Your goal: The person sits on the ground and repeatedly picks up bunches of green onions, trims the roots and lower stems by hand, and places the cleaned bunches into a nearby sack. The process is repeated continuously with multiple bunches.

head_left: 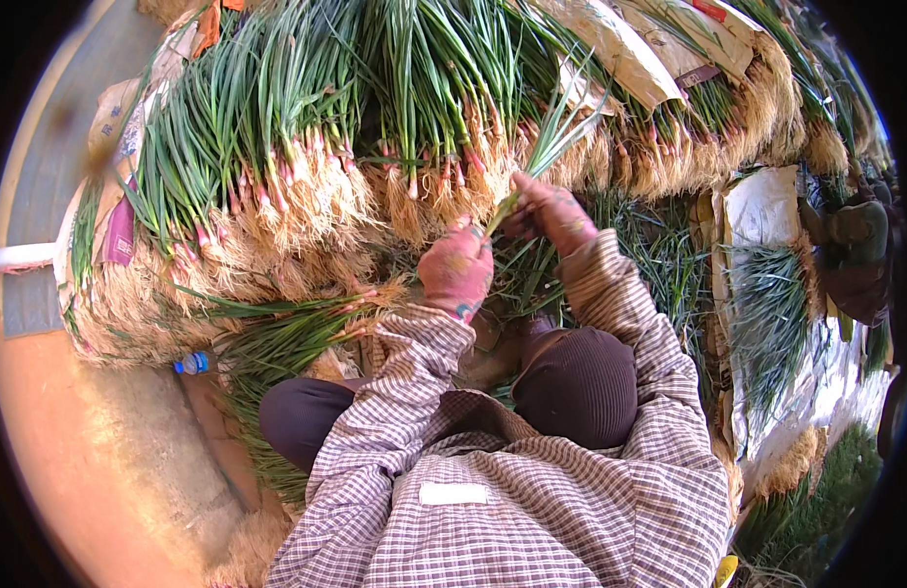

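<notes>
My right hand [560, 213], in a patterned pink glove, pinches a slim green allium plant [553, 147], spring onion or green garlic. Its leaves fan out up and to the right above the fingers. My left hand [457, 272], gloved alike, is curled at the lower end of the same plant; its fingers hide the root end. Just beyond both hands lies a thick row of such plants [299, 162], with pinkish bulbs and long pale roots facing me. Beside my left forearm rests a loose bunch [299, 331] with its roots toward my left hand.
Paper sacking [623, 44] covers part of the row at the upper right. Cut leaves [645, 228] litter the ground right of my hands. A bottle with a blue cap [194, 363] lies at the left. Another person [854, 235] is at the right, near more plants [770, 323] on white sheeting.
</notes>
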A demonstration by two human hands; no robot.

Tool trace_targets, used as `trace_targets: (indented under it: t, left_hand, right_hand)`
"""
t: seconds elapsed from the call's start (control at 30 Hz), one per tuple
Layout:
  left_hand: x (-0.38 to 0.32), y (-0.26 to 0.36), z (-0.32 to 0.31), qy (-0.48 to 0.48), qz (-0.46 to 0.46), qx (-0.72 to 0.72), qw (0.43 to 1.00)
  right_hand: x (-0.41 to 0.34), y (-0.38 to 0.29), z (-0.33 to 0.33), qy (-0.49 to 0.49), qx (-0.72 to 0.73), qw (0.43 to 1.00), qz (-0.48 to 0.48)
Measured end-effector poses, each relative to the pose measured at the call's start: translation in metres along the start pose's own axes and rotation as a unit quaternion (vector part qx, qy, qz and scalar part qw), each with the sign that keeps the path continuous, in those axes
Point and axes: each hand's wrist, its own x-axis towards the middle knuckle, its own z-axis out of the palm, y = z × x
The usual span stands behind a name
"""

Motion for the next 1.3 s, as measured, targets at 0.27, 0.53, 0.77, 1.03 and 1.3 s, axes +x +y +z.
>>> trace_targets:
  t: [0.27,0.53,0.77,1.03,1.3]
  left_hand:
    - [-0.007,0.013,0.009,-0.105,0.043,0.145,0.983]
    - [-0.004,0.022,0.011,-0.119,0.059,0.128,0.983]
    - [-0.001,0.019,0.012,-0.129,-0.034,0.016,0.991]
    - [0.005,0.025,-0.018,-0.212,-0.253,-0.517,0.79]
    - [0.034,0.01,-0.075,-0.16,-0.163,-0.707,0.669]
  right_hand:
    - [-0.006,0.017,0.012,0.12,0.031,0.991,0.047]
    - [0.0,0.022,0.001,0.135,-0.053,0.989,-0.026]
    - [-0.016,0.018,0.005,0.053,-0.051,0.997,-0.013]
    - [-0.008,-0.003,-0.018,0.286,-0.181,0.94,-0.034]
    - [0.04,-0.053,-0.02,0.163,-0.614,0.767,-0.092]
